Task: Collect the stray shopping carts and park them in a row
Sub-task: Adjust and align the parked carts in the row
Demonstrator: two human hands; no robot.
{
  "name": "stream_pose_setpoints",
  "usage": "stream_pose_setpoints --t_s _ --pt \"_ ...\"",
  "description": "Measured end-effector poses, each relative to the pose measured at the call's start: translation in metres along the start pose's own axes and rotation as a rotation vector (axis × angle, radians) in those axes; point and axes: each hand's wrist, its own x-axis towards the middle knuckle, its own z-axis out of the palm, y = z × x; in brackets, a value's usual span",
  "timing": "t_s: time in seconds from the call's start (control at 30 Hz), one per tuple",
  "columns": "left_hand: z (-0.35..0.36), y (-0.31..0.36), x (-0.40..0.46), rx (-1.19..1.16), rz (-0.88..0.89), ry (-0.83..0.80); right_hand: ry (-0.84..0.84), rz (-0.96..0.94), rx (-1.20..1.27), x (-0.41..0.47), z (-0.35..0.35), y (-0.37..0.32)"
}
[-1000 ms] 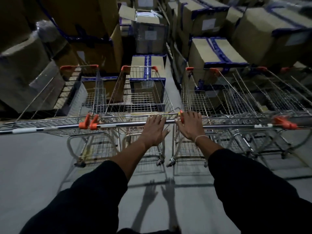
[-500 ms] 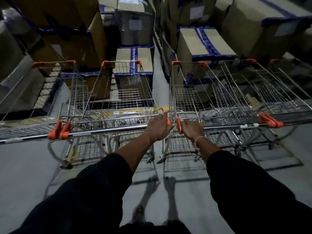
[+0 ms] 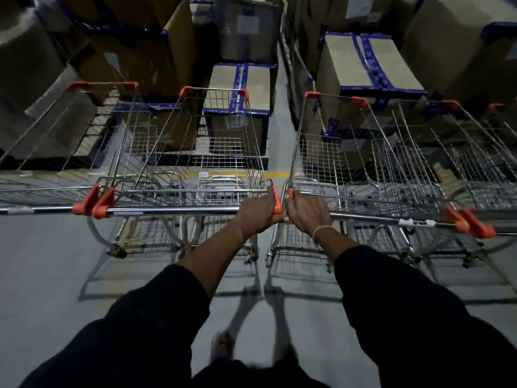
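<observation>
Carts stand side by side on the grey floor point(image 3: 42, 275), noses toward the stacked cardboard boxes point(image 3: 372, 63) at the far side. The left hand point(image 3: 256, 212) curls round the right end of the middle cart's handle bar point(image 3: 173, 210), and the right hand point(image 3: 306, 212) curls round the left end of the right cart's handle bar point(image 3: 372, 219); the two hands almost touch. More carts flank these on the left point(image 3: 56, 152) and on the right point(image 3: 461, 152), so the row looks nearly formed. Being stiff wire frames on castors, the carts should roll lightly but swivel readily, and gripping a bar at its end gives poor steering; mid-bar would likely track straighter. The chrome may be slick, the orange end caps point(image 3: 93, 204) less so. Pale labels on the boxes are too blurred to read, and no brand is legible on the carts.
</observation>
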Motion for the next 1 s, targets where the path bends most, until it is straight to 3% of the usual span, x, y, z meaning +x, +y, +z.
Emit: stream_pose_setpoints --t_s 0.57,1.0 --pt "0.016 -0.006 0.001 0.043 0.005 0.065 0.025 -0.161 0.012 0.006 -0.001 0.002" --pt "0.013 0.000 -0.002 0.080 -0.070 0.045 0.022 -0.064 0.100 0.012 0.005 -0.011"
